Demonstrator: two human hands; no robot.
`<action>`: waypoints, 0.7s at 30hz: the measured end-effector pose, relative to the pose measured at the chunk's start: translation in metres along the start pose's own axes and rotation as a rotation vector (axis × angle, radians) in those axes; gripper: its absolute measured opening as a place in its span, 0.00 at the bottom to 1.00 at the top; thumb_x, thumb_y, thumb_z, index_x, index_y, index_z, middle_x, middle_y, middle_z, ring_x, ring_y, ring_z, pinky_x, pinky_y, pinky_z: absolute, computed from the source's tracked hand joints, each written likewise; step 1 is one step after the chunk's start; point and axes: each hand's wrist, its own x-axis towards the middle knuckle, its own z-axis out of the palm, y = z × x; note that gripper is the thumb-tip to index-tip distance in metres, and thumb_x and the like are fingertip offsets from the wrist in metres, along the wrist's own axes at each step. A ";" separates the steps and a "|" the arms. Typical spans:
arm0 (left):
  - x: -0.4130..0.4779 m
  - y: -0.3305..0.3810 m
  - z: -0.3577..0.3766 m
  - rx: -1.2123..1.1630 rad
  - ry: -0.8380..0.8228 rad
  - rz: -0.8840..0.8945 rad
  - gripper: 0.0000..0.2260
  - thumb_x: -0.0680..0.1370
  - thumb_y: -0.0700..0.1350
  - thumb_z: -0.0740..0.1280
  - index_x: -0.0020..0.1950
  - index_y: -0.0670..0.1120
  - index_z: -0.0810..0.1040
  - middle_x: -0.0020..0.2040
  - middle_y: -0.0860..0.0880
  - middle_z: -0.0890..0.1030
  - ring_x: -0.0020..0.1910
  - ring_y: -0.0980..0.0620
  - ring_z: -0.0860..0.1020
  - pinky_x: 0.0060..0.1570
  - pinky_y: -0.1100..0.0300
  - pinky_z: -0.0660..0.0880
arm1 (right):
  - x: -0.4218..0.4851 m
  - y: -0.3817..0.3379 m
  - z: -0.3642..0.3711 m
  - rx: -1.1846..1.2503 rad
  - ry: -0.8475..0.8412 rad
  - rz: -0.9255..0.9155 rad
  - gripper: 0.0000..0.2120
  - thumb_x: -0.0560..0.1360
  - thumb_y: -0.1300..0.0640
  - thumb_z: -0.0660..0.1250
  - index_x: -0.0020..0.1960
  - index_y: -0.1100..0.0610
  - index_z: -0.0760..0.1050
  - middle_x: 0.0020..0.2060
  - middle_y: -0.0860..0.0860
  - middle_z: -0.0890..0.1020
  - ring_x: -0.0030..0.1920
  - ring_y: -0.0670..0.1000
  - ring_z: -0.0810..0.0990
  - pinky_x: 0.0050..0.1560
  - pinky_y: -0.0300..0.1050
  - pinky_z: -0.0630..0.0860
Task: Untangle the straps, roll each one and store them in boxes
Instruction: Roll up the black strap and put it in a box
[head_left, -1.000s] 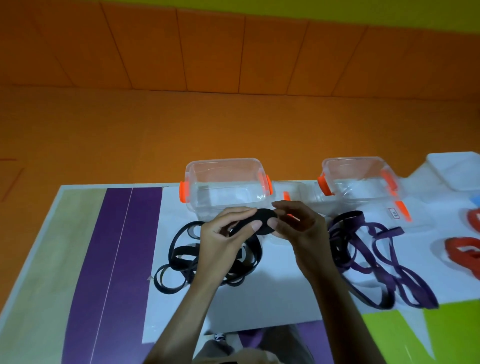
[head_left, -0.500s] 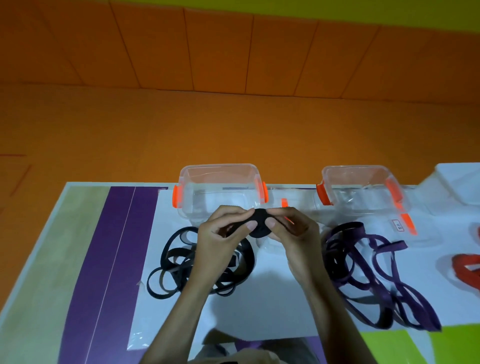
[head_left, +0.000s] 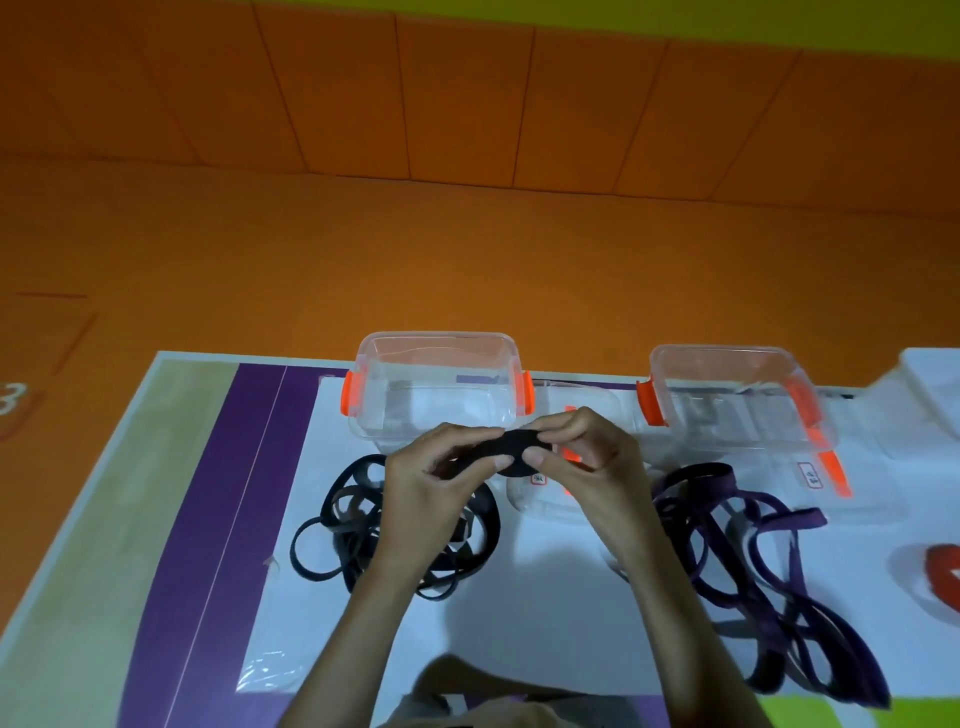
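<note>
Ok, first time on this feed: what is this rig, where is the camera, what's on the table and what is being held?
There is no machine here: a person works with bare hands, and the single picture comes from a camera on their head, looking down. The left hand and right hand pinch a rolled-up part of the black strap; its loose rest lies tangled on the table. To the right lie a purple strap and a red strap. Behind stand a left box and a right box, clear and open.

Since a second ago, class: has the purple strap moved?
No. The purple strap lies in the same spot just in front of the right box; only the camera shifted.
</note>
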 end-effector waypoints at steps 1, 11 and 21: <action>-0.002 0.001 0.001 -0.001 0.012 -0.008 0.09 0.72 0.37 0.80 0.51 0.46 0.88 0.46 0.53 0.88 0.50 0.49 0.86 0.52 0.59 0.81 | 0.001 -0.003 0.000 -0.029 0.006 0.000 0.09 0.71 0.70 0.78 0.40 0.61 0.79 0.45 0.53 0.88 0.49 0.50 0.87 0.47 0.39 0.80; -0.010 0.012 -0.024 -0.069 0.012 0.031 0.11 0.72 0.36 0.80 0.51 0.48 0.89 0.47 0.52 0.87 0.50 0.50 0.85 0.52 0.61 0.80 | -0.016 -0.010 0.022 0.108 0.053 -0.064 0.08 0.70 0.69 0.79 0.41 0.60 0.81 0.45 0.56 0.87 0.50 0.58 0.86 0.48 0.47 0.81; -0.024 0.018 -0.070 -0.101 -0.057 0.069 0.11 0.72 0.37 0.79 0.52 0.47 0.89 0.48 0.50 0.87 0.51 0.49 0.85 0.52 0.59 0.80 | -0.040 -0.013 0.053 0.055 0.040 -0.149 0.06 0.72 0.65 0.78 0.46 0.60 0.81 0.46 0.55 0.86 0.50 0.58 0.85 0.51 0.51 0.82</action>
